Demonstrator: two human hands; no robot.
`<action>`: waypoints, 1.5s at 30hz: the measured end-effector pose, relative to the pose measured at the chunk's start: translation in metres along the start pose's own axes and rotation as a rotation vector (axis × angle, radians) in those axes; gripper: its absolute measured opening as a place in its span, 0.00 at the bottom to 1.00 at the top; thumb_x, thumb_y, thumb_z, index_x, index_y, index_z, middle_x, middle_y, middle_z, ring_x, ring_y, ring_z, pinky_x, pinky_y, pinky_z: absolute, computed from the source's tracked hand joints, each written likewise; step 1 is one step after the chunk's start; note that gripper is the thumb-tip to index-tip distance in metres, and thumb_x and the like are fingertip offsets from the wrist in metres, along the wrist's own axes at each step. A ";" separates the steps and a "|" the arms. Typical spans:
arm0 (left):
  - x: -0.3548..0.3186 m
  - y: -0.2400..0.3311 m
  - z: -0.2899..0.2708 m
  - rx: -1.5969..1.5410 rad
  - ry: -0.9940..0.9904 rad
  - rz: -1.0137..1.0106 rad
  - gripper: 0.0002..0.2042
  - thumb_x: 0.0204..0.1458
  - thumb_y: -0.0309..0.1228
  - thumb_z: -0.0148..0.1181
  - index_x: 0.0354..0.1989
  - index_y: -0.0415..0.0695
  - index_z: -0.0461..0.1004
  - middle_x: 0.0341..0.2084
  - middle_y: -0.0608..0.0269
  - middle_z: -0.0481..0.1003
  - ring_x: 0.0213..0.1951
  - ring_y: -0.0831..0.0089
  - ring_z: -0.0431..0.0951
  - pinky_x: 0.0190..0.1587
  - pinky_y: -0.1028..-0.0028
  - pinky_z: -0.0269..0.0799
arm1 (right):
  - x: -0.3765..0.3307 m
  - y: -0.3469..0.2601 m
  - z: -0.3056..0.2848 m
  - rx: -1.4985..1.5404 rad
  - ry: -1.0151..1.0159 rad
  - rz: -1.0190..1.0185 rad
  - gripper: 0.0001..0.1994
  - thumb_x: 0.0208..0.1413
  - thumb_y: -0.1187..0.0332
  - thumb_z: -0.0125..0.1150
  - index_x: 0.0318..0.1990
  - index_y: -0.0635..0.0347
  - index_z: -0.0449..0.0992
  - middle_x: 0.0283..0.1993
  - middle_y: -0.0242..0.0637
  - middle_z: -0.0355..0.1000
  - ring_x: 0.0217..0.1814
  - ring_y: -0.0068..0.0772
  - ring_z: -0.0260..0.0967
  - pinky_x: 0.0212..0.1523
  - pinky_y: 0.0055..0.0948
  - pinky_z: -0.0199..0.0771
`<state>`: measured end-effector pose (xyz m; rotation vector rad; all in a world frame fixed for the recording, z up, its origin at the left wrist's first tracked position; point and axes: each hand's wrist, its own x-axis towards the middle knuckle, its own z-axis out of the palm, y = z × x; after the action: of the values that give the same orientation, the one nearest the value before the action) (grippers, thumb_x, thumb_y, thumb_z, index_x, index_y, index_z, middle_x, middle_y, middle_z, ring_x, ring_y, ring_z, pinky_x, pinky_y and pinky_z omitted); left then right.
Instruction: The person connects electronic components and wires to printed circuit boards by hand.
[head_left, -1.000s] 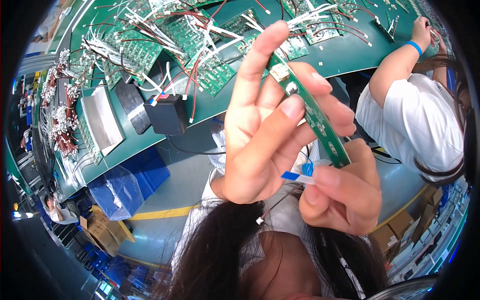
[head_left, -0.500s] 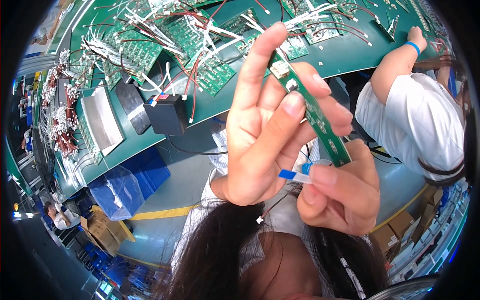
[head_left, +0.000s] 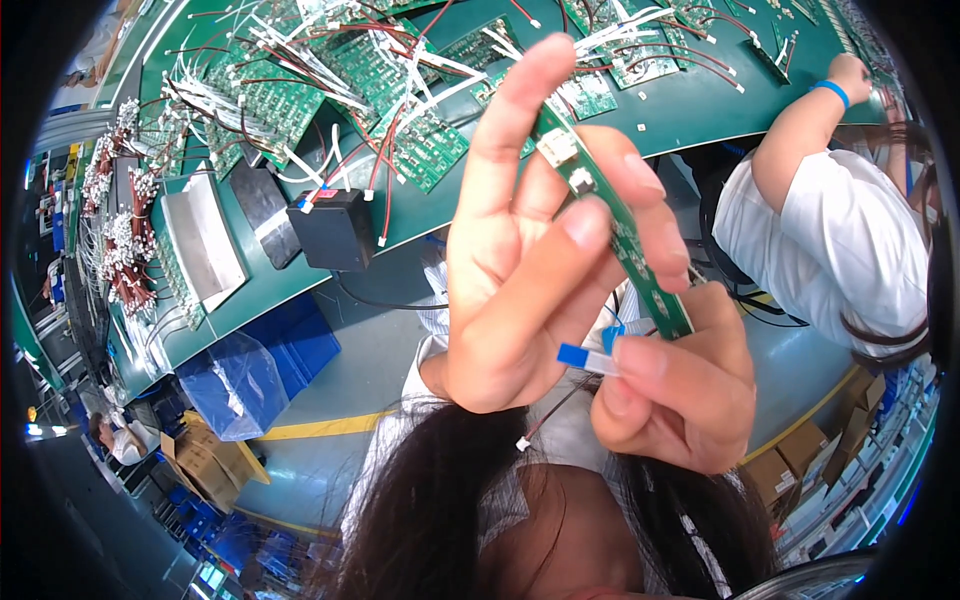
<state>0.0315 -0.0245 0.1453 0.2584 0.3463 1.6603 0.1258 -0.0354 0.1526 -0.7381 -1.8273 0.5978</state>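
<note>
A narrow green circuit board (head_left: 630, 240) with white connectors and small parts slants across the middle of the view. My left hand (head_left: 510, 270) grips it, thumb on the near side and fingers behind, index finger stretched up beside its top end. At the board's lower end, my right hand (head_left: 690, 390) pinches a short white flat ribbon cable (head_left: 600, 363) with a blue tip between thumb and finger. The cable tip points left, toward my left palm. Below hangs a thin dark wire with a small white plug (head_left: 523, 444); where its other end goes is hidden.
Green boards (head_left: 420, 150) with white and red-black wires cover the green table (head_left: 270, 300). A black box (head_left: 335, 230) and a metal plate (head_left: 205, 240) stand at its near left. A co-worker in a white shirt (head_left: 820, 240) sits at right. Cardboard boxes (head_left: 210, 455) lie beyond.
My left thumb has slid slightly down along the board, and the board's tilt has shifted a little. My right hand with the ribbon cable has moved slightly left. The co-worker's arm has shifted right.
</note>
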 end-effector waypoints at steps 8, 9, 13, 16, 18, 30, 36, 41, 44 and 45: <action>-0.002 -0.001 -0.005 -0.002 -0.163 0.021 0.30 0.51 0.18 0.39 0.61 0.45 0.34 0.37 0.64 0.61 0.26 0.73 0.67 0.26 0.72 0.66 | -0.007 0.006 0.000 -0.022 -0.004 -0.050 0.10 0.46 0.77 0.52 0.37 0.67 0.66 0.22 0.38 0.63 0.19 0.24 0.52 0.20 0.22 0.51; -0.001 -0.001 -0.005 -0.007 -0.164 0.026 0.30 0.51 0.18 0.39 0.61 0.45 0.34 0.37 0.64 0.61 0.26 0.73 0.67 0.26 0.72 0.66 | -0.010 0.011 0.000 -0.025 0.030 -0.093 0.09 0.47 0.76 0.51 0.37 0.67 0.65 0.20 0.36 0.61 0.18 0.23 0.50 0.19 0.22 0.48; 0.002 -0.001 -0.006 0.275 -0.100 0.068 0.28 0.51 0.22 0.41 0.60 0.39 0.38 0.33 0.63 0.63 0.17 0.76 0.65 0.19 0.79 0.59 | -0.021 0.021 -0.011 -0.003 0.117 -0.146 0.08 0.49 0.72 0.48 0.36 0.66 0.65 0.15 0.29 0.53 0.15 0.19 0.43 0.17 0.24 0.41; 0.004 0.002 -0.009 0.443 0.000 0.030 0.27 0.51 0.25 0.43 0.59 0.38 0.42 0.27 0.64 0.64 0.15 0.80 0.61 0.18 0.82 0.56 | -0.032 0.029 -0.022 0.065 0.185 -0.128 0.10 0.42 0.76 0.53 0.36 0.65 0.67 0.18 0.28 0.56 0.17 0.20 0.48 0.18 0.23 0.44; 0.006 0.002 -0.014 0.456 -0.047 0.031 0.26 0.52 0.27 0.44 0.58 0.37 0.44 0.22 0.66 0.63 0.15 0.84 0.55 0.17 0.84 0.51 | -0.038 0.032 -0.023 0.157 0.235 -0.101 0.14 0.38 0.80 0.58 0.37 0.66 0.68 0.21 0.30 0.63 0.19 0.22 0.54 0.19 0.22 0.48; 0.009 0.003 -0.020 0.489 -0.196 -0.053 0.22 0.56 0.31 0.41 0.58 0.39 0.49 0.21 0.66 0.65 0.20 0.87 0.56 0.22 0.87 0.52 | -0.034 0.040 -0.015 0.106 0.304 -0.111 0.11 0.37 0.81 0.55 0.33 0.70 0.69 0.18 0.31 0.62 0.16 0.19 0.49 0.16 0.21 0.44; 0.008 -0.009 -0.013 0.503 -0.125 0.036 0.27 0.54 0.32 0.46 0.59 0.35 0.43 0.22 0.63 0.66 0.16 0.86 0.56 0.18 0.86 0.52 | -0.031 0.040 -0.011 0.118 0.348 -0.099 0.10 0.37 0.81 0.56 0.31 0.71 0.70 0.18 0.31 0.62 0.15 0.18 0.48 0.15 0.20 0.44; 0.009 -0.005 -0.017 0.461 -0.167 0.002 0.28 0.54 0.31 0.46 0.59 0.35 0.42 0.24 0.62 0.66 0.17 0.85 0.57 0.20 0.85 0.54 | -0.032 0.040 -0.010 0.127 0.374 -0.087 0.09 0.36 0.82 0.56 0.31 0.71 0.71 0.17 0.30 0.61 0.14 0.18 0.48 0.15 0.19 0.43; 0.009 -0.006 -0.016 0.448 -0.147 -0.005 0.27 0.54 0.31 0.44 0.59 0.36 0.42 0.24 0.61 0.66 0.17 0.84 0.58 0.20 0.85 0.55 | -0.031 0.040 -0.009 0.141 0.368 -0.074 0.10 0.35 0.83 0.56 0.31 0.71 0.71 0.17 0.32 0.63 0.14 0.17 0.48 0.15 0.18 0.43; 0.009 -0.006 -0.015 0.432 -0.134 -0.013 0.27 0.54 0.32 0.43 0.59 0.36 0.42 0.24 0.61 0.65 0.17 0.83 0.58 0.20 0.84 0.55 | -0.030 0.039 -0.008 0.090 0.379 -0.041 0.11 0.33 0.85 0.57 0.30 0.71 0.72 0.18 0.33 0.65 0.13 0.16 0.47 0.14 0.18 0.43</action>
<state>0.0307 -0.0165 0.1291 0.6850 0.6027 1.5326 0.1496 -0.0298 0.1087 -0.6981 -1.4537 0.4737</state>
